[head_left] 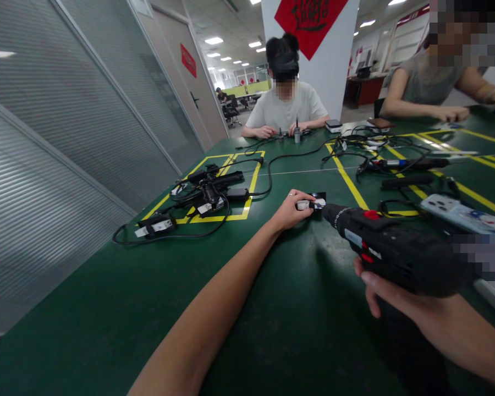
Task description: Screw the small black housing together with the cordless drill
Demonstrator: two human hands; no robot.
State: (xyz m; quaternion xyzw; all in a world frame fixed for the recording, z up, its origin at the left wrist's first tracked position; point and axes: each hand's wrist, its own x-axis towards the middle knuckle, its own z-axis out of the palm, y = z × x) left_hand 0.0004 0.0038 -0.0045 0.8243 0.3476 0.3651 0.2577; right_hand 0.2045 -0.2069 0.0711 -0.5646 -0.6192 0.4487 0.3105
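On the green table (pixel 119 308), my left hand (pixel 289 211) has its fingers closed around a small white block-like piece (pixel 304 205), whose exact kind I cannot make out. A dark, shiny flat piece (pixel 319 196) lies right behind it. My right hand (pixel 390 291) grips a black cordless drill (pixel 396 247) with red accents by its handle. The drill's chuck points left at the white piece, close to my left fingertips. Whether the drill's tip touches the piece is hard to see.
Black devices with tangled cables (pixel 210 190) lie at left within yellow tape. More cables (pixel 371 140) and a pen-shaped tool (pixel 416 163) are at right, near a patterned flat case (pixel 466 214). One person (pixel 291 104) sits opposite, another person (pixel 421 82) at far right.
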